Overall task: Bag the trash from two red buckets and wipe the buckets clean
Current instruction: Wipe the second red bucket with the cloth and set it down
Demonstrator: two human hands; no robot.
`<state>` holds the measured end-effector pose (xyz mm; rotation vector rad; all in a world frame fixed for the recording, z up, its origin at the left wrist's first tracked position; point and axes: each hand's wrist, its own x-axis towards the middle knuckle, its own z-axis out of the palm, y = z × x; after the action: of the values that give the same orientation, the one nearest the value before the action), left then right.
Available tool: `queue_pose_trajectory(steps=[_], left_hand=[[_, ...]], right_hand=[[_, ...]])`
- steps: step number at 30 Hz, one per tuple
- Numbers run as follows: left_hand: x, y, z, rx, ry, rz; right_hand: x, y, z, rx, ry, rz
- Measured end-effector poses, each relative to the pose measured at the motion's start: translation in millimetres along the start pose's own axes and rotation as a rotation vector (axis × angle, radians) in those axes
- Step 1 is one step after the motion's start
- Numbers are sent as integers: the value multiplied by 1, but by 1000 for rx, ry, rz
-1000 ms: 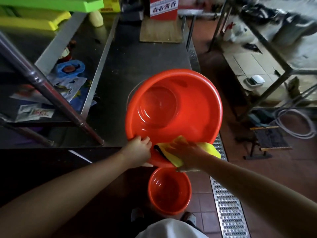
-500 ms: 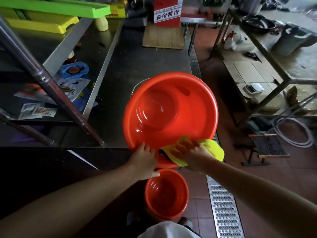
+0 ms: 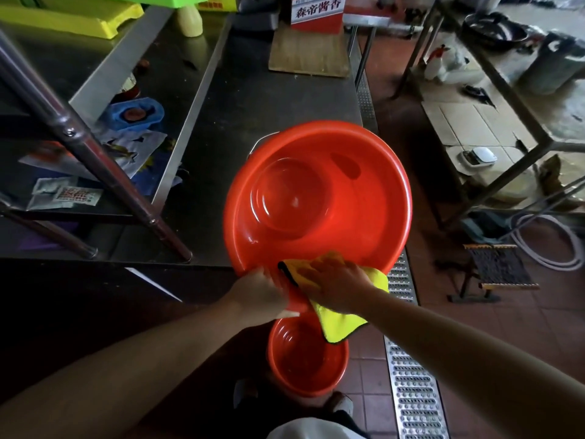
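Single head view, looking steeply down, close.

The dark metal worktop (image 3: pixel 240 115) holds a wooden board (image 3: pixel 311 57) at its far end. The red tiled floor (image 3: pixel 373 350) has 1 small red bucket (image 3: pixel 305 356) standing on it, beside a metal drain grate (image 3: pixel 414 388).

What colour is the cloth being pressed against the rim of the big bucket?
Yellow with a dark edge, seen in the head view: cloth.
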<state>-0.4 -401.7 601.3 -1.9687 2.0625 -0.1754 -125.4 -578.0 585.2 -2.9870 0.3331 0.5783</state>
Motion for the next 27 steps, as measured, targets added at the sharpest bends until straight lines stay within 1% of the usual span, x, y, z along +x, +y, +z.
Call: queue_pose_trajectory(steps=[3,5,6,8,9,10,12,14,16,17,18,20,21,22,23,24,25,27], left_hand=[[0,7,-3,59,-47,0],[3,14,-10,91,-44,-22],[5,15,-12,99,-39,-44],[5,14,-18,138,-53,-98],[3,13,-20,159,-64,-107],[0,12,-19,180,-65,-109],[-4,12,-23,178,-41,-110],[0,14,-28,159,-24,-110],[7,17,-26,104,-14,-60],[10,16,-26,85,-20,-31],[11,13,-26,83,-24,-25],[8,8,-24,123,-7,-60],[6,7,-23,126,-10,-71],[5,8,-20,139,-17,-74],[5,11,-19,148,-11,-59],[6,14,-19,149,-5,-44],[7,16,-20,148,-8,-40],[12,18,-20,120,-30,-59]], right_hand=[[21,14,-5,-124,-112,126],[35,7,-5,-133,-175,167],[40,0,-3,-75,-193,159],[45,-14,0,158,-208,96],[46,-16,1,234,-208,55],[46,-13,0,230,-198,10],[46,3,-2,91,-186,-9],[50,17,-6,-58,-216,92],[58,14,-7,-116,-216,191],[62,7,-5,-83,-203,191],[63,-3,-3,-3,-183,151],[63,-12,6,159,-105,-20],[64,-7,8,148,-93,-88],[67,3,7,184,-98,-62],[73,13,7,202,-117,21],[79,20,8,188,-127,134],[88,24,12,147,-132,204],[106,16,15,59,-174,233]])
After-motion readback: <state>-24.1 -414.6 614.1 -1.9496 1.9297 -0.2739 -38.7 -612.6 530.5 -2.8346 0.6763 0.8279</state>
